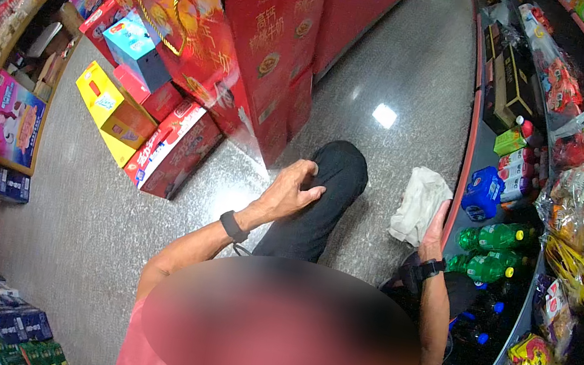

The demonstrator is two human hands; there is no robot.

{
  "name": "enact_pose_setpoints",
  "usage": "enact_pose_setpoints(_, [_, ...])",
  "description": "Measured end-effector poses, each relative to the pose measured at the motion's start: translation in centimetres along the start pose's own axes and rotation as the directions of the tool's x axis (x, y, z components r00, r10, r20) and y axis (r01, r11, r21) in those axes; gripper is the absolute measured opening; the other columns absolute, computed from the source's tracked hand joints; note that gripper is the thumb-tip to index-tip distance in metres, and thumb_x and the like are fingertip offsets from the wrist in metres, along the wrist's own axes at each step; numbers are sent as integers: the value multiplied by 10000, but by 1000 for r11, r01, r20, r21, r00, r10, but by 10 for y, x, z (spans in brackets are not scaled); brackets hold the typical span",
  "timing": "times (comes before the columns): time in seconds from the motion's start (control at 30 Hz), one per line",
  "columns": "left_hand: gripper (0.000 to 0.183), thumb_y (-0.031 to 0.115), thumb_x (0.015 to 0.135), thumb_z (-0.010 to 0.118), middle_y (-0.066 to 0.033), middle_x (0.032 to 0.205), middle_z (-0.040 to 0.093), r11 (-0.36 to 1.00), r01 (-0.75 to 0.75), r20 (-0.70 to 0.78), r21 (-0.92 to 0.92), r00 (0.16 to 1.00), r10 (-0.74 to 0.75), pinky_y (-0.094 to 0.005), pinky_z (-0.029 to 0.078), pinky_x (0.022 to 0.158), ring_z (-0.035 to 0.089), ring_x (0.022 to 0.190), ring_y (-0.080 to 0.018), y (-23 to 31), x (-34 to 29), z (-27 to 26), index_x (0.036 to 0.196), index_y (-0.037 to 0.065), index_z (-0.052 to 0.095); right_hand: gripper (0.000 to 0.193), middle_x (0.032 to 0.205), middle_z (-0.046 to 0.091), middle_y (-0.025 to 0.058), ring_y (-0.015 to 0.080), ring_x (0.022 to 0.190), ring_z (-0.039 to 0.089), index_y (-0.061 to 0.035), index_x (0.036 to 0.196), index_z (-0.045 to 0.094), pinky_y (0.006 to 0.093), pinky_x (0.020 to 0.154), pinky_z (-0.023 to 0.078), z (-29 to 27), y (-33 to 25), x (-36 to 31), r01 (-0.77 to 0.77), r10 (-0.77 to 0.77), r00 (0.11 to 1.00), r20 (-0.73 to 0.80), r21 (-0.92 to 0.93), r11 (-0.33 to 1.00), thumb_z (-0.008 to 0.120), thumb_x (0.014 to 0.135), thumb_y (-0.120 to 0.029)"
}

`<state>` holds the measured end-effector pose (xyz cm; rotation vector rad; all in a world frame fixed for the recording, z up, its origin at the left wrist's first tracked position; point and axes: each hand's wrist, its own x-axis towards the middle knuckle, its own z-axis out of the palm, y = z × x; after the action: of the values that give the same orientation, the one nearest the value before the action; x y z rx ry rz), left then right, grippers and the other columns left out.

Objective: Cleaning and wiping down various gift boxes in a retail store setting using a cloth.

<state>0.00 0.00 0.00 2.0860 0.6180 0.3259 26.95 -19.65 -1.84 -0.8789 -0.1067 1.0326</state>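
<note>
My left hand (288, 196) rests on my bent knee in dark trousers (333, 189), its fingers apart and nothing in them. At the right, my right hand (435, 230) holds a crumpled white cloth (419, 203) beside the edge of the low shelf (469, 146). The thumb side of that hand is partly hidden by the cloth. Closest to it on the shelf are green bottles (493, 237) lying on their sides and a blue container (483, 194).
Large red gift boxes (267, 49) stand ahead, with a yellow box (112, 104) and a blue box (137, 43) beside them. Bagged snacks (577, 189) line the right shelf. Another stocked shelf (46, 98) curves along the left. The grey floor (94, 227) shines with reflected light.
</note>
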Motion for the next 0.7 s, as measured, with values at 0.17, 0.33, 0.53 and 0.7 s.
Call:
enact_pose_setpoints(0.17, [493, 204, 707, 716, -128, 979, 466, 975, -157, -166, -160, 978, 130, -316, 431, 731, 499, 836, -207, 1, 23, 4, 1091, 27, 461, 697, 1342, 440, 60, 242, 1185, 471, -106, 1372, 337, 395, 979, 405, 1, -9, 16, 76, -76, 997, 4, -109, 991, 267, 897, -611])
enact_pose_setpoints(0.33, [382, 214, 709, 722, -57, 711, 507, 989, -56, -88, -139, 995, 44, -322, 442, 637, 505, 676, -184, -9, 19, -1, 948, 22, 495, 674, 1353, 428, 56, 222, 1199, 450, -97, 1377, 325, 350, 1006, 372, 3, 18, 25, -7, -3, 990, 141, 67, 998, 288, 909, -582])
enact_pose_setpoints(0.53, [420, 290, 723, 719, -65, 726, 502, 966, -115, -181, -232, 981, 74, -317, 421, 614, 485, 676, -152, -10, 20, 3, 916, 8, 475, 642, 1319, 467, 65, 227, 1164, 489, -98, 1367, 345, 369, 970, 412, 19, 29, 21, 67, -64, 998, 29, -104, 992, 270, 925, -557])
enact_pose_setpoints(0.7, [372, 313, 746, 691, -55, 683, 497, 951, 55, -25, -303, 998, -65, -326, 414, 600, 483, 668, -140, -24, 13, 2, 823, 7, 493, 617, 1331, 448, 56, 203, 1184, 459, -93, 1369, 340, 342, 1004, 369, 52, 24, 15, 31, -44, 994, -104, -122, 992, 285, 936, -530])
